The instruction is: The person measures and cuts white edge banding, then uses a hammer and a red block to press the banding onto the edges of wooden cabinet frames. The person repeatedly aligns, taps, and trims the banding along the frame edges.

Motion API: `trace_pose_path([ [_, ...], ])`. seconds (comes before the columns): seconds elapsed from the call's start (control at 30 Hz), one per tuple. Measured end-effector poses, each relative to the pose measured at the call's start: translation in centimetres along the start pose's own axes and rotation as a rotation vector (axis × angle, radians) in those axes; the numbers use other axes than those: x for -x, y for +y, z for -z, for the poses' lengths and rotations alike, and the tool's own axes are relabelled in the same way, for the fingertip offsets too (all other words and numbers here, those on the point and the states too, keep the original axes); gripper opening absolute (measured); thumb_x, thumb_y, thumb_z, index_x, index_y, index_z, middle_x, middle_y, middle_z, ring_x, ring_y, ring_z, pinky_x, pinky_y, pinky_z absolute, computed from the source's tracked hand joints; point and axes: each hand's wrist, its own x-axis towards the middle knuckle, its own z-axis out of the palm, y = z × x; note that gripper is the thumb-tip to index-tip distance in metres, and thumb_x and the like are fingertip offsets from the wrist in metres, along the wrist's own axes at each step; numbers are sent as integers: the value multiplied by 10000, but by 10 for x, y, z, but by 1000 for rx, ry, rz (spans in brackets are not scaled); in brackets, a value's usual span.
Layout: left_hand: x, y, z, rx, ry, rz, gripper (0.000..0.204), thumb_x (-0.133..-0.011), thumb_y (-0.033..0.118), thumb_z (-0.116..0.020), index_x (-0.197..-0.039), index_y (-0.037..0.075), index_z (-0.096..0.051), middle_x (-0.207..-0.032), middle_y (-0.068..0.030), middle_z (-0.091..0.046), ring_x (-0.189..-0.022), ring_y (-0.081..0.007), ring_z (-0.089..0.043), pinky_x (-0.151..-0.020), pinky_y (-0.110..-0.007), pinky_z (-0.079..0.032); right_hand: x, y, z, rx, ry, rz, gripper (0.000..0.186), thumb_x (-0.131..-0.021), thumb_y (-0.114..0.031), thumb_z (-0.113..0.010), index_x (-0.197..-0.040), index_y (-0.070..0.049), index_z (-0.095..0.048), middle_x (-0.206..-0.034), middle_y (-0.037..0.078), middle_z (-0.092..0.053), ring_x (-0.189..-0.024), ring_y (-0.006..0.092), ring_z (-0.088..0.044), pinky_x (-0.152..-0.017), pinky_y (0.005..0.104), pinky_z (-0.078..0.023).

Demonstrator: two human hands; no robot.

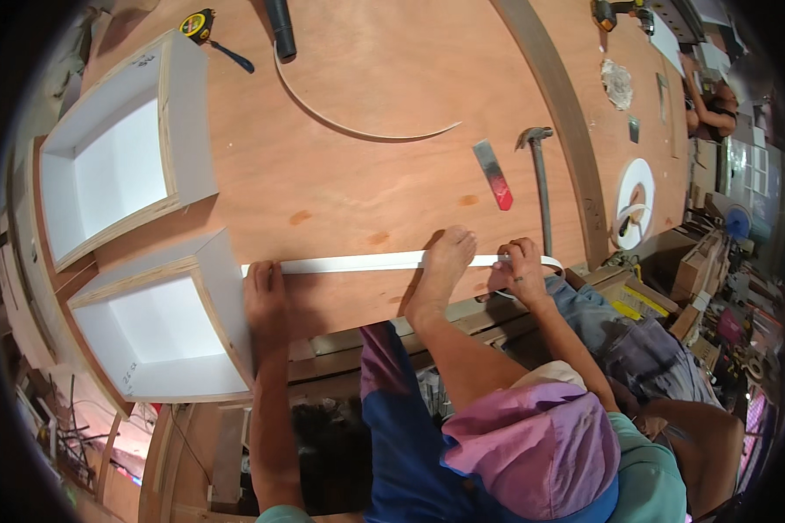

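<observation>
A long white strip (349, 262) lies along the near edge of the plywood worktop (392, 78). My left hand (265, 286) is closed over its left end, beside a white box. Near the other end my right hand (521, 268) grips the strip between bent fingers, and a loose length (553, 262) curls beyond it. Between the hands my bare foot (447, 257) is set on the strip, with the leg bent and purple trouser cloth (536, 444) bunched at the knee. The fingertips of my left hand are partly hidden.
Two white open boxes (197, 122) with plywood rims stand at left. A claw hammer (539, 174), red-tipped scraper (494, 176), curved thin strip (340, 129), tape measure (197, 24) and wooden bar (563, 105) lie on the worktop. At far right are a white roll (626, 196) and another person (720, 112).
</observation>
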Motion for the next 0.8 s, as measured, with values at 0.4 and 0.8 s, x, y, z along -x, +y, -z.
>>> trace_pose_path([
  [0.4,-8,-1,5,-5,10,3,181,-842,-16,-630,-1022,-14,-647,-1024,-132,-612,-992,-324,-609,-821,-410,-534,-13,-35,6,27,-36,152,311,-710,-27,-670,-1019,-13,-633,-1007,183,-614,-950,376,-609,-793,435,-513],
  [0.8,-3,-9,-9,2,-4,-46,182,-826,-8,-630,-1002,-41,-661,-1046,-123,-630,-1033,-335,-599,-860,-426,-521,-124,-2,39,-899,-927,-166,339,-752,-200,-777,-1044,-37,-719,-1012,65,-719,-952,233,-675,-759,313,-495],
])
